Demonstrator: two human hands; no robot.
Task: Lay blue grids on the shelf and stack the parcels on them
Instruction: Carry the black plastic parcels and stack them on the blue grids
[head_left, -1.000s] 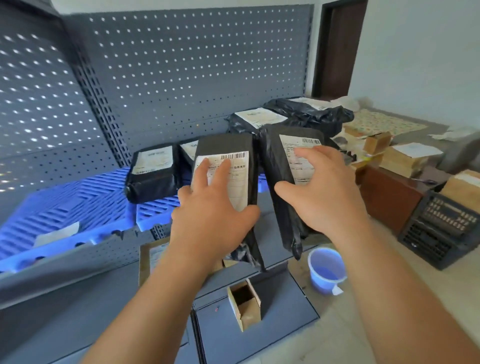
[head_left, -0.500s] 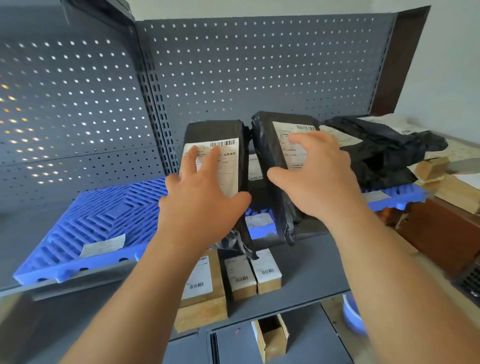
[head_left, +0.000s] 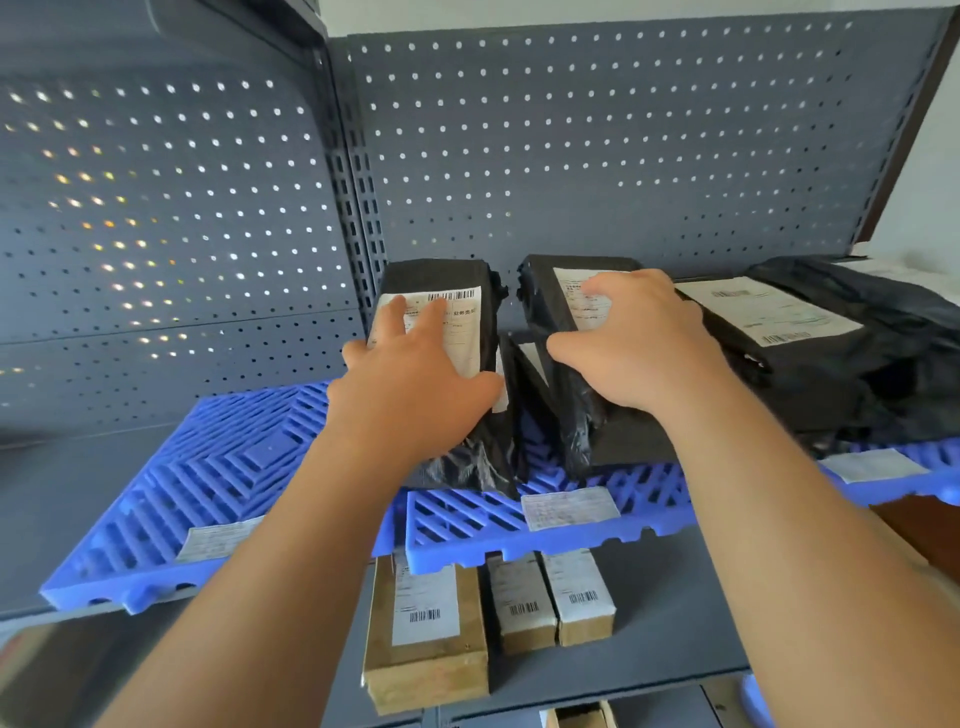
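Note:
My left hand (head_left: 415, 384) grips a black parcel (head_left: 444, 283) with a white barcode label, held over the blue grids. My right hand (head_left: 639, 348) grips a second black parcel (head_left: 545, 280), which lies on top of other black parcels. Two blue grids lie side by side on the upper shelf: a left blue grid (head_left: 208, 483) and a right blue grid (head_left: 571, 525). More black parcels (head_left: 831, 353) are piled at the right on the grids. What lies under my hands is hidden.
Grey perforated back panels (head_left: 597, 156) rise behind the shelf. On the lower shelf (head_left: 675, 639) stand a large brown carton (head_left: 426, 634) and two small brown cartons (head_left: 550, 603) with barcode labels. An open carton (head_left: 576, 717) shows at the bottom edge.
Both hands have carried their black parcels forward and onto the shelf over the blue grids. The view has closed in on the shelf.

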